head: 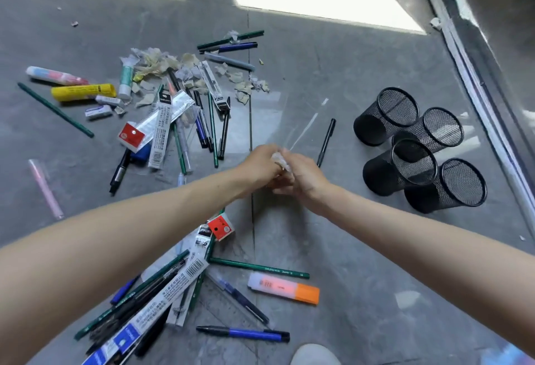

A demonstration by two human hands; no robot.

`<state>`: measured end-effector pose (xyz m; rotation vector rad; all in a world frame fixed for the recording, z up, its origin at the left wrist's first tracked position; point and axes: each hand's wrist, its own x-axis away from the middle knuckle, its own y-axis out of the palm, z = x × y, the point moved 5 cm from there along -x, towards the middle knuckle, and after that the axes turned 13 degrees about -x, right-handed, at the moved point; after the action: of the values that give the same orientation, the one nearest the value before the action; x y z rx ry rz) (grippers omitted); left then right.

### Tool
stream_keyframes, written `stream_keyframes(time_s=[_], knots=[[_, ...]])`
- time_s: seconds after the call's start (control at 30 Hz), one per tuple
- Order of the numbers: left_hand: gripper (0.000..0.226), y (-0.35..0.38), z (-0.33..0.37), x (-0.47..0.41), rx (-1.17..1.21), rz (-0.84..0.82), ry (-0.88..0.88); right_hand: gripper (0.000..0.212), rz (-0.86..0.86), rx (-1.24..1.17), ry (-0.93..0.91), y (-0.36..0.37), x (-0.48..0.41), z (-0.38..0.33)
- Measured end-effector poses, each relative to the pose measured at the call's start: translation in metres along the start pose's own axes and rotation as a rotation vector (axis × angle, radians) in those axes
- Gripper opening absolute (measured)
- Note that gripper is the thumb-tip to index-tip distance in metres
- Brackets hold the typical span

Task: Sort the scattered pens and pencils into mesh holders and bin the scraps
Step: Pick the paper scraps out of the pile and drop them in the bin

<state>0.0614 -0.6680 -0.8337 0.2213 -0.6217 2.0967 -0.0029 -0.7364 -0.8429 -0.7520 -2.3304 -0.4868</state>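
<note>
My left hand [260,167] and my right hand [304,176] meet above the grey floor, both gripping a crumpled clear wrapper [279,159] between them. A black pen [326,141] lies just beyond my right hand. Several black mesh holders [417,147] stand clustered at the right, seemingly holding nothing. Pens, green pencils and refill packets lie scattered in a far pile [185,121] and a near pile [162,286] under my left forearm. Paper scraps [162,63] are heaped at the back of the far pile.
An orange highlighter [285,288] and a blue-and-black pen [246,332] lie near me. A yellow glue stick [84,92], erasers [100,111] and a pink tube [46,188] sit at the left. A metal door track [477,80] runs along the right. A shoe tip [314,354] shows at the bottom.
</note>
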Motion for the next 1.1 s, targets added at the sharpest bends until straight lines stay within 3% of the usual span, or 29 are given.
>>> stream_keyframes(time_s=[0.17,0.3,0.4,0.57,0.7,0.87,1.1], knots=[[0.008,-0.020,0.013,0.010,0.060,-0.029,-0.094,0.022,-0.155,-0.117,0.128,0.023,0.013,-0.016],[0.027,-0.053,0.037,0.019,-0.017,-0.052,-0.081,0.018,-0.210,-0.099,0.112,0.059,0.024,-0.053],[0.029,-0.100,0.054,0.035,-0.053,0.043,-0.100,0.027,-0.278,-0.104,0.104,0.100,0.036,-0.078],[0.014,-0.170,0.055,0.079,-0.078,0.222,-0.152,0.030,-0.360,-0.077,0.064,0.178,0.072,-0.097],[0.016,-0.212,0.024,0.140,-0.029,0.304,-0.261,0.030,-0.345,-0.031,0.070,0.246,0.106,-0.073],[0.027,-0.243,-0.011,0.233,0.145,0.402,-0.302,0.047,-0.421,0.014,0.218,0.328,0.149,-0.025],[0.033,-0.277,-0.068,0.323,0.134,0.676,-0.515,0.034,-0.703,0.355,0.003,0.399,0.184,0.029]])
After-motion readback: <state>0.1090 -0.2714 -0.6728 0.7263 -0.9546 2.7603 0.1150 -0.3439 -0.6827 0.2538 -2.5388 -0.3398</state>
